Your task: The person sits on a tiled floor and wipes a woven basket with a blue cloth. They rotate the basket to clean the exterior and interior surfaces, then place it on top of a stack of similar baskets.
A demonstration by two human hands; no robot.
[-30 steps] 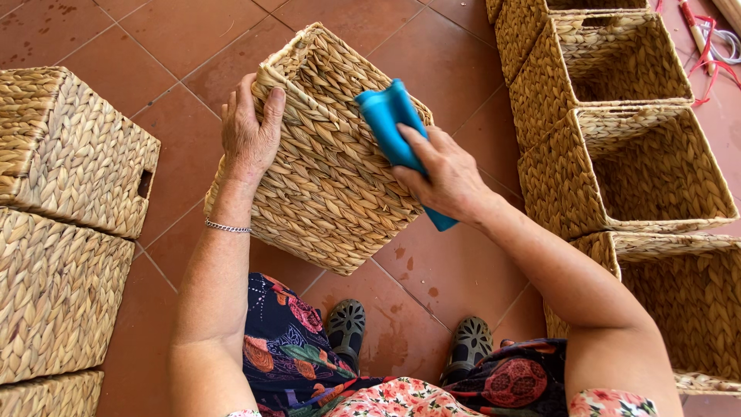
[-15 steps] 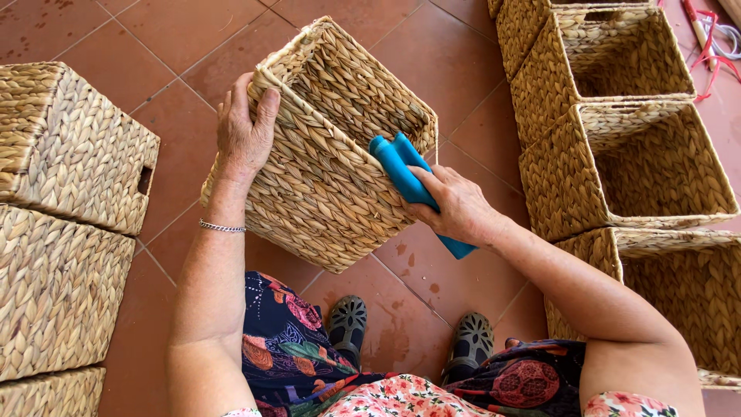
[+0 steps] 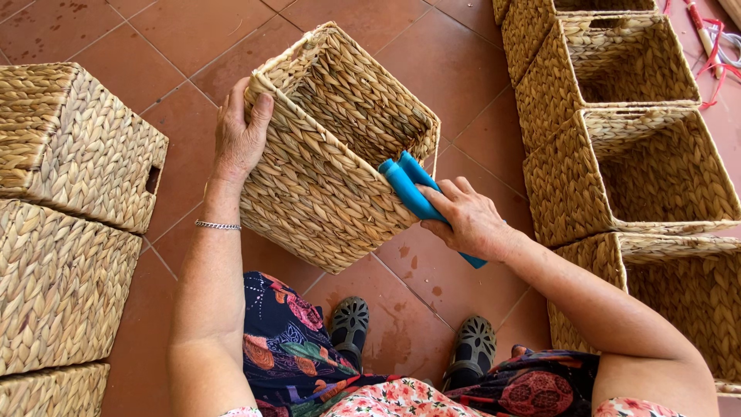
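Note:
A square woven straw basket [image 3: 324,177] is tilted above the red tile floor, its open side facing up and away. My left hand [image 3: 241,133] grips its left rim corner, a thin bracelet on the wrist. My right hand [image 3: 467,220] holds a blue tool with two long handles [image 3: 411,187], whose tips press against the basket's right corner edge. My feet in dark perforated shoes [image 3: 349,323] rest on the tiles below the basket.
Closed woven baskets [image 3: 73,139] are stacked at the left. Several open woven baskets [image 3: 641,166] stand in a column at the right. Red and white cords [image 3: 714,46] lie at the top right corner. Red floor tiles [image 3: 170,38] lie between the two groups.
The basket has rotated so its opening shows more. My right hand with the blue tool has slid down and right along the basket's side to its corner.

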